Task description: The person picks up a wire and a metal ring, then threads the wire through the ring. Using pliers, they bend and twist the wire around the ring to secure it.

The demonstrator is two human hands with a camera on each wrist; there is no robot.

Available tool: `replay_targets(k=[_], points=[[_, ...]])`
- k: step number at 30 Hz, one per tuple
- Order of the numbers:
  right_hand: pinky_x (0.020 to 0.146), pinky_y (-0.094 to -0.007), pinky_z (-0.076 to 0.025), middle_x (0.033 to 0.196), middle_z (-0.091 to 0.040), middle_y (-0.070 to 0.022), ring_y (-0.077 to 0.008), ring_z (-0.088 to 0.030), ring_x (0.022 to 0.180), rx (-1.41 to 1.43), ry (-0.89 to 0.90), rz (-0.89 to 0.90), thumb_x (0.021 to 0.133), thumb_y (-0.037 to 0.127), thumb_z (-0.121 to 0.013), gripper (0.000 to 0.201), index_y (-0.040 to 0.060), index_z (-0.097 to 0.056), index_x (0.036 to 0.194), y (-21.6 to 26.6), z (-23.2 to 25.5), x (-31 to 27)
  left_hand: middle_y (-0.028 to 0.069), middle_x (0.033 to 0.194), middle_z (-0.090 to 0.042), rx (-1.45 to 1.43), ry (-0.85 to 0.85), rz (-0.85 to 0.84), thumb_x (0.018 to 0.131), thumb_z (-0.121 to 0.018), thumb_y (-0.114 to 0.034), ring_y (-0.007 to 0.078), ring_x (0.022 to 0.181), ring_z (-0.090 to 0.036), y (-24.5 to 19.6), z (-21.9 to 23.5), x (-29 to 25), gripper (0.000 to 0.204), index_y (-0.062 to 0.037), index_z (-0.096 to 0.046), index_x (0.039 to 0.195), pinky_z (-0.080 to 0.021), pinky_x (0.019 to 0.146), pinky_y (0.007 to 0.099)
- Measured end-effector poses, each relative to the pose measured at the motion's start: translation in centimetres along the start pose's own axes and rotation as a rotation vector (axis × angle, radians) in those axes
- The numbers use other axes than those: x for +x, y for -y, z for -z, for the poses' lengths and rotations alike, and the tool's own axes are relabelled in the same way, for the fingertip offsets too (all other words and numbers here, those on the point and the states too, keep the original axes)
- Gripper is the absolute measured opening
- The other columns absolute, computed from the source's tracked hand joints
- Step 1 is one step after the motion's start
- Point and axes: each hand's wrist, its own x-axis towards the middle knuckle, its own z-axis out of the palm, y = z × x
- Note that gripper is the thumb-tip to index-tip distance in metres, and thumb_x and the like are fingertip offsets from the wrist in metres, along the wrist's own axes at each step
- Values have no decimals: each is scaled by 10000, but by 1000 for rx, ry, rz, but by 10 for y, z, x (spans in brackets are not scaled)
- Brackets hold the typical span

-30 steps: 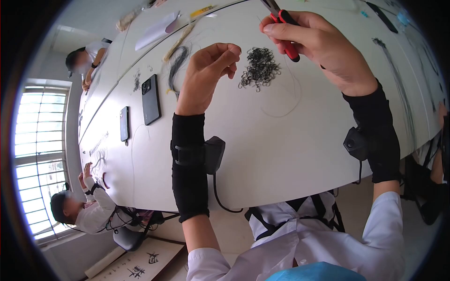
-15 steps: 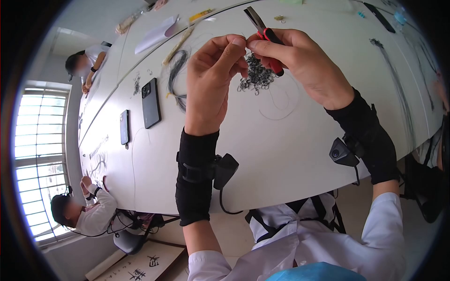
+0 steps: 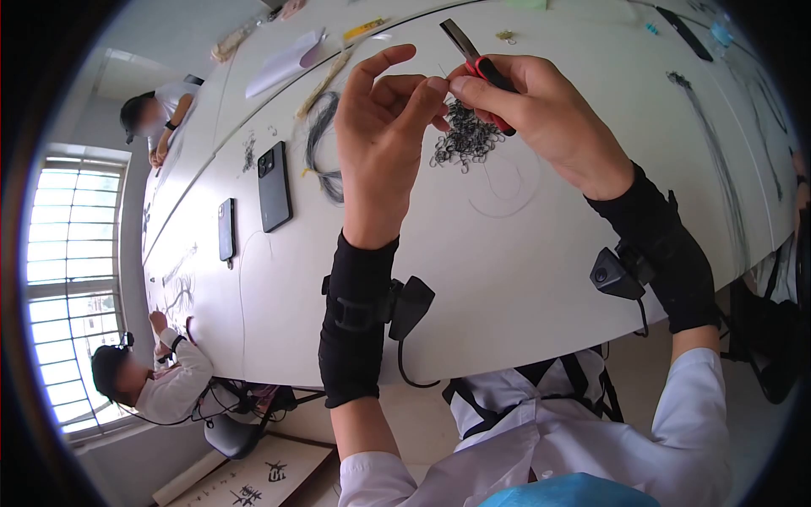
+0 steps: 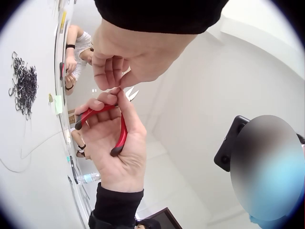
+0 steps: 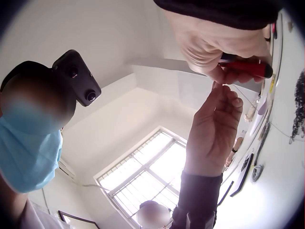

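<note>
My right hand (image 3: pixel 541 106) holds red-handled pliers (image 3: pixel 459 40) against its palm, their narrow metal jaws pointing away past the fingers. Its thumb and forefinger pinch together at the tips. My left hand (image 3: pixel 376 135) meets them there, thumb and a fingertip pinched, one finger raised. A short thin line (image 3: pixel 442 71) sticks up where the fingertips meet; the pinched part is hidden. In the left wrist view the pliers' red handles (image 4: pixel 123 136) stand spread across the right palm. Below the hands lies a pile of small dark hooks (image 3: pixel 465 148), with a loose curl of clear line (image 3: pixel 505 216) beside it.
Two phones (image 3: pixel 274 186) lie to the left, near a looped bundle of dark strands (image 3: pixel 319 135). Papers (image 3: pixel 287 63) and a yellow item (image 3: pixel 363 29) sit farther back. Long strands (image 3: pixel 714 144) stretch along the right. Two people (image 3: pixel 152 384) sit at the left side.
Both hands came together: the right moved left and slightly down with the pliers, the left moved up to meet it. Since half a second ago, one left finger has lifted.
</note>
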Motion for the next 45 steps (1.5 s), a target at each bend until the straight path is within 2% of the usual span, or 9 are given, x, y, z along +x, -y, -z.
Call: replay_targets(k=[7, 13, 14, 25, 28, 34, 37, 40, 45], points=[[715, -244, -456, 809, -657, -17, -94, -564, 751, -39, -12, 3, 952, 291, -645, 307, 0, -712, 1025, -3, -1, 1, 112, 948, -698, 34, 50, -12, 954, -664, -106, 168, 827, -677, -1, 1, 1, 405, 66, -510, 1287, -553, 745, 306], [683, -250, -470, 779, -656, -14, -96, -566, 713, -125, -93, 28, 952, 292, -637, 311, -10, -700, 992, 0, 3, 2, 103, 910, -679, -92, -5, 69, 972, -660, -159, 145, 806, -664, 3, -6, -2, 289, 77, -608, 1131, -581, 694, 302], [684, -254, -476, 785, -663, -20, -102, -576, 713, -112, -96, 47, 950, 292, -638, 311, -11, -700, 990, 0, 3, 3, 100, 892, -687, -97, -24, 67, 968, -667, -148, 141, 787, -663, 1, -10, -4, 235, 78, -659, 1033, -583, 685, 300], [723, -284, -513, 819, -698, -84, -154, -640, 732, -223, -118, 165, 951, 275, -638, 306, -20, -699, 1003, -8, 0, 5, 89, 821, -683, -183, -56, 95, 946, -701, -147, 133, 743, -654, 7, -8, -3, 234, 78, -685, 1007, -584, 648, 293], [717, -237, -448, 812, -639, 5, -68, -530, 757, -289, -99, 187, 991, 272, -629, 287, -7, -690, 1017, -7, 6, 6, 83, 810, -678, -185, -4, 135, 944, -704, -151, 132, 738, -651, 3, -1, 0, 234, 74, -692, 1005, -583, 639, 291], [721, -245, -458, 807, -644, -5, -68, -541, 758, -362, -57, 183, 978, 220, -648, 249, -22, -688, 1023, -7, 9, 8, 84, 809, -679, -93, -15, 132, 937, -708, -129, 128, 715, -644, 2, -2, -1, 209, 72, -700, 993, -579, 621, 281], [795, -310, -535, 881, -720, -137, -211, -677, 789, -397, -58, 187, 943, 296, -676, 345, -30, -710, 1051, -10, 11, 9, 82, 807, -678, -82, -19, 123, 935, -707, -117, 124, 702, -640, 1, -3, -1, 200, 74, -699, 994, -576, 615, 275], [722, -244, -462, 804, -650, -5, -69, -549, 751, -390, -59, 183, 971, 218, -656, 245, -21, -692, 1005, -9, 8, 8, 75, 804, -669, -61, -8, 110, 942, -700, -127, 121, 687, -630, 2, -3, -1, 207, 72, -693, 997, -574, 611, 272], [727, -243, -467, 809, -659, -8, -72, -562, 761, -366, -47, 128, 963, 211, -655, 246, -25, -695, 1018, -2, 7, 6, 67, 832, -648, -28, 61, 119, 979, -652, -178, 123, 724, -622, 3, 1, -2, 246, 62, -670, 1030, -565, 639, 291]])
